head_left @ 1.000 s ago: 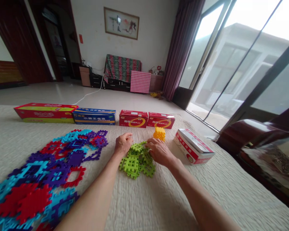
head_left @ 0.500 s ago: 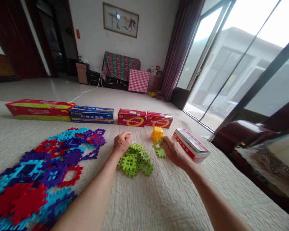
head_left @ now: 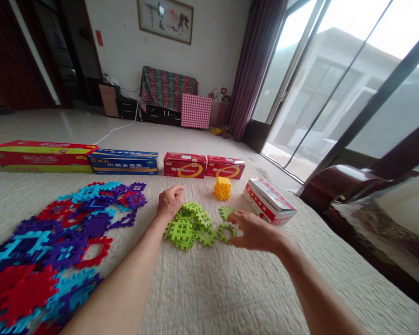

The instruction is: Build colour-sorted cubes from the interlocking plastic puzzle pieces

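My left hand rests with curled fingers on the cloth, at the far left edge of a heap of green interlocking plastic pieces. Nothing shows in its fingers. To the right of that heap, my right hand has thumb and fingers apart. A green ring-shaped piece lies by its fingertips, and a solid green square piece lies just beyond; I cannot tell whether the fingers touch them. Farther back stands a yellow cube of assembled pieces.
Purple, blue and red pieces spread across the left side of the quilted cloth. Behind stand a long red-green box, a blue box and two red boxes. A white-and-red box sits beyond my right hand.
My right hand has let go of green pieces, which now lie on the cloth, and moved slightly nearer me with its fingers spread. My left hand stays by the heap. The view has shifted a little.
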`<state>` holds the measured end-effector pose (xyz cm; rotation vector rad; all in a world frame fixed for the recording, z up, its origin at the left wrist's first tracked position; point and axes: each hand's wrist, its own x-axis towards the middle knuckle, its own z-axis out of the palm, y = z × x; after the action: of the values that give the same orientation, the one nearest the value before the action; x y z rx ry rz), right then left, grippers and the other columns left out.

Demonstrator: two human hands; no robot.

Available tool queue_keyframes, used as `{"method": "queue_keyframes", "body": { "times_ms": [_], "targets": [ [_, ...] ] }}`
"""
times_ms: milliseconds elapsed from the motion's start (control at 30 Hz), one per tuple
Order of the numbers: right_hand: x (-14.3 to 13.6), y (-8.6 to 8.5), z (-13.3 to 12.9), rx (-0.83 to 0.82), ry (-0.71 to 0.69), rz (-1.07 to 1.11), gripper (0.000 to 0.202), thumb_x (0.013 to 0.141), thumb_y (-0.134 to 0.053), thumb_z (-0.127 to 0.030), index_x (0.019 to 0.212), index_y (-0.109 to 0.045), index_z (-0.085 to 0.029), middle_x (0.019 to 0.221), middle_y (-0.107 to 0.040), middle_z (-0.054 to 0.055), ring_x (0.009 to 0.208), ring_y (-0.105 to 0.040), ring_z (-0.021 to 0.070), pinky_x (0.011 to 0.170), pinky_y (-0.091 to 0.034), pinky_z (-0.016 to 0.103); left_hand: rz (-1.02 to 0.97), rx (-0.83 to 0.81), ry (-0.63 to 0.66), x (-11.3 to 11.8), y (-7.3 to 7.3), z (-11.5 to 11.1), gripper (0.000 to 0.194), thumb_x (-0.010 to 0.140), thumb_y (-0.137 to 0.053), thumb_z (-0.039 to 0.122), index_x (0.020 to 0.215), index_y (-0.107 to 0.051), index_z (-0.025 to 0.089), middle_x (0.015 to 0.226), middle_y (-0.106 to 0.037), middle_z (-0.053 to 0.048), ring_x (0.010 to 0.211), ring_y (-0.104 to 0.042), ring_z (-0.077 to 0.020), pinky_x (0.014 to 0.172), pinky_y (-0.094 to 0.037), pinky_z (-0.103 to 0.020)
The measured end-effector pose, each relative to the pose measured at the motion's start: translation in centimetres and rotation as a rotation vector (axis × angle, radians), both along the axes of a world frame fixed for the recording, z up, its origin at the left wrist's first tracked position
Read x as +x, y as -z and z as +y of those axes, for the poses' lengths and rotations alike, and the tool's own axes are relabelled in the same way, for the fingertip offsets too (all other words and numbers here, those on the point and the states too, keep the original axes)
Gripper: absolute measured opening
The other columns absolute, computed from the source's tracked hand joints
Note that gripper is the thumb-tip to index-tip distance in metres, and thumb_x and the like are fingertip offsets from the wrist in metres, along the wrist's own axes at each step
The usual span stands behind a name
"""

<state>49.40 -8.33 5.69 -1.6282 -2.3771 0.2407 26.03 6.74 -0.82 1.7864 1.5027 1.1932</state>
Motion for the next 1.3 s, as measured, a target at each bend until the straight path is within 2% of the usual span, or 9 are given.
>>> {"method": "queue_keyframes", "body": {
  "times_ms": [167,233,367,467,600,900,1000,1100,1300],
  "targets": [
    [-0.8,0.4,-0.3,-0.097,0.043,-0.066,0.02,0.063,-0.066,-0.019,0.081,-0.059,-0.021,0.08,-0.057,0.004,0.071,-0.056,0.0171,0.064,-0.046,0.031,-0.001,0.008,0.01,0.0,0.1,0.1,0.033,0.072,-0.049,0.026,0.095,-0.071,0.019,0.072,-0.074,-0.002,0.075,-0.068,-0.0174,0.075,-0.05,-0.024],
    [-0.8,0.0,-0.1,-0.104,0.029,-0.052,0.023,0.064,-0.063,-0.016,0.087,-0.06,-0.021,0.084,-0.058,0.004,0.073,-0.057,0.0164,0.068,-0.046,0.03,-0.003,0.008,0.01,0.0,0.1,0.1,0.033,0.072,-0.049,0.026,0.095,-0.071,0.018,0.072,-0.074,-0.002,0.075,-0.068,-0.0175,0.075,-0.05,-0.024],
    [0.0,0.0,1.0,0.015,0.122,0.005,0.038,0.068,-0.061,-0.012,0.105,-0.058,-0.019,0.101,-0.058,0.007,0.088,-0.06,0.0185,0.081,-0.047,0.032,-0.012,0.011,0.011,0.0,0.3,0.1,0.032,0.072,-0.049,0.026,0.094,-0.071,0.019,0.071,-0.073,-0.002,0.075,-0.068,-0.0175,0.075,-0.05,-0.024],
    [0.8,1.0,2.2,0.136,0.187,0.041,0.042,0.069,-0.059,-0.007,0.109,-0.058,-0.019,0.111,-0.056,0.01,0.099,-0.058,0.0204,0.089,-0.045,0.035,-0.011,0.009,0.01,0.0,0.3,0.2,0.033,0.072,-0.048,0.026,0.095,-0.071,0.019,0.071,-0.073,-0.002,0.076,-0.068,-0.0177,0.075,-0.05,-0.024],
    [1.6,2.4,3.2,0.176,0.189,0.052,0.041,0.072,-0.058,-0.008,0.11,-0.059,-0.02,0.115,-0.057,0.009,0.106,-0.056,0.0215,0.093,-0.043,0.036,-0.005,0.012,0.007,0.0,0.4,0.2,0.032,0.072,-0.048,0.026,0.094,-0.071,0.019,0.072,-0.073,-0.002,0.076,-0.068,-0.0178,0.074,-0.05,-0.024],
    [1.6,2.5,3.1,0.156,0.121,0.045,0.039,0.07,-0.055,-0.007,0.107,-0.059,-0.019,0.11,-0.06,0.009,0.099,-0.058,0.0202,0.089,-0.046,0.035,-0.004,0.015,0.003,0.0,0.2,0.0,0.032,0.072,-0.049,0.024,0.094,-0.071,0.019,0.072,-0.073,-0.002,0.076,-0.068,-0.0172,0.075,-0.05,-0.023],
    [0.3,1.9,2.8,0.219,0.101,0.089,0.035,0.075,-0.054,-0.011,0.108,-0.059,-0.019,0.112,-0.06,0.009,0.103,-0.058,0.0212,0.092,-0.045,0.038,-0.009,0.017,0.006,0.0,0.0,-0.1,0.031,0.072,-0.049,0.023,0.093,-0.071,0.018,0.071,-0.073,-0.002,0.075,-0.068,-0.017,0.074,-0.05,-0.023],
    [-1.8,1.7,2.4,0.241,-0.008,0.157,0.037,0.077,-0.052,-0.01,0.112,-0.056,-0.02,0.115,-0.06,0.009,0.107,-0.057,0.0205,0.095,-0.044,0.039,0.001,0.016,0.003,0.0,0.1,-0.1,0.032,0.072,-0.049,0.023,0.094,-0.071,0.017,0.074,-0.073,-0.004,0.076,-0.068,-0.0176,0.073,-0.05,-0.023],
    [-4.5,2.6,2.2,0.198,-0.17,0.104,0.058,0.067,-0.046,-0.002,0.122,-0.049,-0.02,0.13,-0.054,0.01,0.121,-0.048,0.0226,0.102,-0.036,0.044,0.006,0.027,0.003,0.1,0.3,0.1,0.032,0.072,-0.049,0.022,0.095,-0.072,0.018,0.074,-0.073,-0.003,0.075,-0.067,-0.0168,0.073,-0.05,-0.023]
  ]
}}
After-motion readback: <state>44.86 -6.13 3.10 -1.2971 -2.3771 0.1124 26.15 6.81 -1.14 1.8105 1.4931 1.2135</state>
